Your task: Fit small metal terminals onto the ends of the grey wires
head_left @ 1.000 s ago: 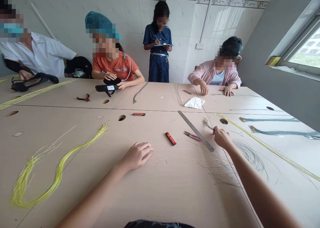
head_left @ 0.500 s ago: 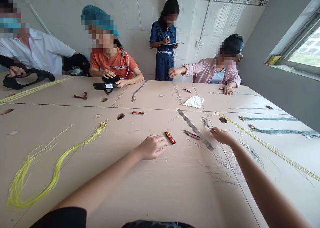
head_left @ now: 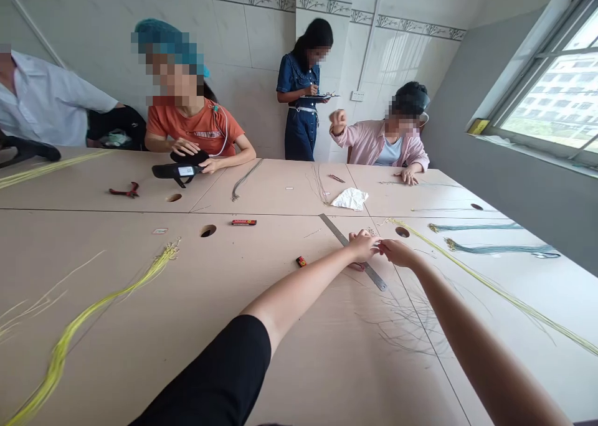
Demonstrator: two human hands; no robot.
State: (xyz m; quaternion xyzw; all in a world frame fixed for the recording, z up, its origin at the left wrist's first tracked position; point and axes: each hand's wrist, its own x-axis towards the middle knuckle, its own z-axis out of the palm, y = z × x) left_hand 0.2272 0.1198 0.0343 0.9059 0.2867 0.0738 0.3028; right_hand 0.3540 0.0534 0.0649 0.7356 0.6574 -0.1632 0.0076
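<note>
My right hand [head_left: 396, 251] is closed on a bundle of thin grey-blue cords [head_left: 405, 317], whose loose strands spread over the table below it. Fingers of my left hand [head_left: 363, 246] meet those of my right and close around the bundle near its metal-tipped end [head_left: 372, 231]. Both hands are just above a steel ruler [head_left: 332, 228], which passes under my left wrist. Pink-handled snips [head_left: 357, 266] lie beside the ruler, mostly covered by my left arm. A red and black lighter [head_left: 301, 261] is partly hidden behind that forearm.
Yellow cord bundles lie left [head_left: 124, 291] and right [head_left: 467, 271]. Blue cord bundles [head_left: 486, 227] rest at the far right. Another lighter [head_left: 243, 222], red pliers [head_left: 125, 190], white cloth [head_left: 349, 198] and a table hole [head_left: 208, 231] lie ahead. Co-workers sit across the table [head_left: 289, 203].
My left hand has moved from beside the lighter rightward to the cord bundle at my right hand. The view has shifted slightly. Across the table, a co-worker's hand has risen.
</note>
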